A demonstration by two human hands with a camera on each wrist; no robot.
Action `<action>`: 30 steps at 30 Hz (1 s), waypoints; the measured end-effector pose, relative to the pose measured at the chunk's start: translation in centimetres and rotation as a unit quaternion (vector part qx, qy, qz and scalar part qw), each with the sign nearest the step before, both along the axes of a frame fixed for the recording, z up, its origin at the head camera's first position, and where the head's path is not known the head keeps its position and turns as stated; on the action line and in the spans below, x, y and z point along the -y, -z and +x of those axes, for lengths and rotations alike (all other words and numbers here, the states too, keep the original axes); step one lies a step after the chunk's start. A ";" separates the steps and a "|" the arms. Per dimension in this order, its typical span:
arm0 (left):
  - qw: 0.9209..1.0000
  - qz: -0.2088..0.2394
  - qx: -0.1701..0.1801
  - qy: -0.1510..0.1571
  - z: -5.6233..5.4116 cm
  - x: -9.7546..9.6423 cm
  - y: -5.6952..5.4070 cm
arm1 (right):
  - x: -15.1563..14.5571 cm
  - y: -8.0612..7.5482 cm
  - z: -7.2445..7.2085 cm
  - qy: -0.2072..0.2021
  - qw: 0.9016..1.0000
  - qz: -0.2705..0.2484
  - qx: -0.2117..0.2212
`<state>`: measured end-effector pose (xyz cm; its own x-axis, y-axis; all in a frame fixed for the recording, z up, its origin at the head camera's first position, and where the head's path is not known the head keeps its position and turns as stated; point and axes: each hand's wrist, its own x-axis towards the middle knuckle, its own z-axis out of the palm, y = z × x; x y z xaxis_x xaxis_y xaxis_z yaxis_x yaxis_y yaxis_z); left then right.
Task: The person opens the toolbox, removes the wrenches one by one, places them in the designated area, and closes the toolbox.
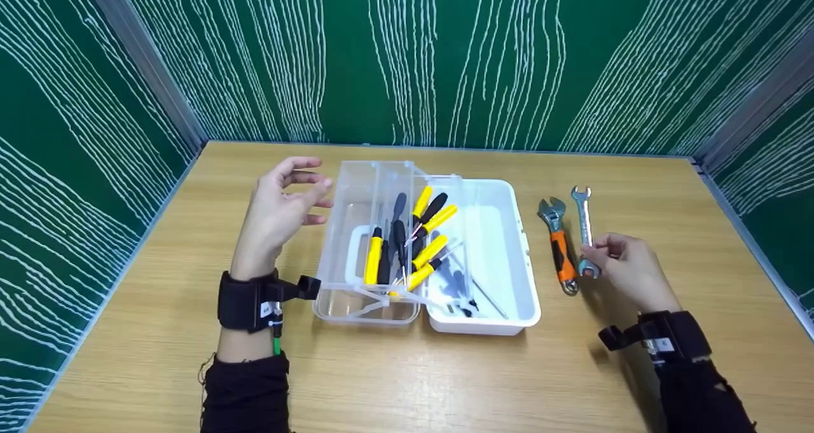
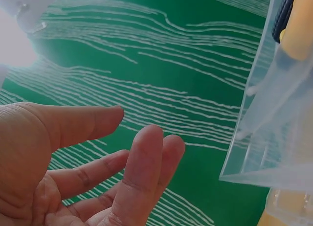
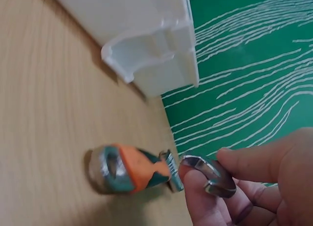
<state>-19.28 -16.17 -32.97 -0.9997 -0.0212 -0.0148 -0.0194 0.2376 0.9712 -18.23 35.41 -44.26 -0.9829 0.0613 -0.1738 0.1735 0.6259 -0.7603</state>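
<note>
My right hand (image 1: 626,271) pinches a silver open-end wrench (image 1: 584,220) near its lower end, between thumb and fingers. In the right wrist view, the near jaw of the wrench (image 3: 210,174) pokes out from the fingertips. Just left of it, an adjustable wrench (image 1: 559,248) with an orange and black handle lies on the table. My left hand (image 1: 276,207) holds nothing, its fingers loosely bent beside the clear lid and tray (image 1: 356,191) of a toolbox. Several yellow and black screwdrivers (image 1: 432,248) lie in the tray, partly seen through the plastic.
The toolbox's white base (image 1: 502,229) stands open in the middle of the wooden table (image 1: 407,382), with a few thin dark tools inside. A white handle (image 1: 356,255) shows through the clear lid. Green walls (image 1: 458,58) with white wavy lines enclose the table.
</note>
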 end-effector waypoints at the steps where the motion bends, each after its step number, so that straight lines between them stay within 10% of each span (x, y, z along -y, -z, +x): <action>1: 1.000 0.002 0.001 -0.001 0.0 0.1 0.0 | -0.1 0.1 -0.1 0.002 1.000 -0.001 0.007; 30: 0.998 -0.053 0.030 -0.013 -0.4 1.2 0.7 | -2.3 1.8 -1.8 -0.010 0.993 0.107 0.042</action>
<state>-19.65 -17.36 -33.66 -0.9961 -0.0515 -0.0716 -0.0849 0.3369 0.9377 -19.99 37.68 -46.09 -0.9666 0.0869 -0.2409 0.2174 0.7757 -0.5925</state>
